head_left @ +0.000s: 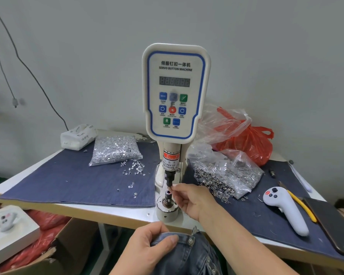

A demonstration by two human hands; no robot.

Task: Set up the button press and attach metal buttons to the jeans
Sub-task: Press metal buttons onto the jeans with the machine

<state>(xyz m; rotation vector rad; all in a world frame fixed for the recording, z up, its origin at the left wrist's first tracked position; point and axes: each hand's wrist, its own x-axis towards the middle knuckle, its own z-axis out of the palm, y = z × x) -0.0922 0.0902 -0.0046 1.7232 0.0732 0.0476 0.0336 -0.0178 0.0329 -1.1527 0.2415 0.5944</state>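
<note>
A: Head view, bench entry. Servo button machine [176, 92] stands at the front edge of the white table [115, 212], display dark. Right hand [195, 199] reaches to the gap between the black upper punch [168, 178] and the lower die [167, 195]; fingertips [172, 188] pinch something small there, too small to identify.

B: Left hand?

A: Left hand [147, 249] grips the jeans [189, 255] at the waistband, thumb pressed over the denim, below the table edge. One metal button [190, 241] already sits on the waistband.

B: Containers?

A: Clear bag [115, 149] left of the machine, full of silver tack-like pieces; some loose tacks [133, 168] are spilled on the blue denim cloth [74, 175] just beside it. Right of the machine, an open clear bag [228, 175] of small metal ring-shaped parts, some spilling at its mouth. Behind it, a red plastic bag [252, 143], contents not visible. Tissue pack [77, 136] at the back left.

B: Anything else on the right?

A: Grey handheld controller [284, 209] lying on the cloth, yellow-handled tool [302, 207] just beside it. Cardboard box [48, 255] under the table, lower left, holds red plastic.
</note>
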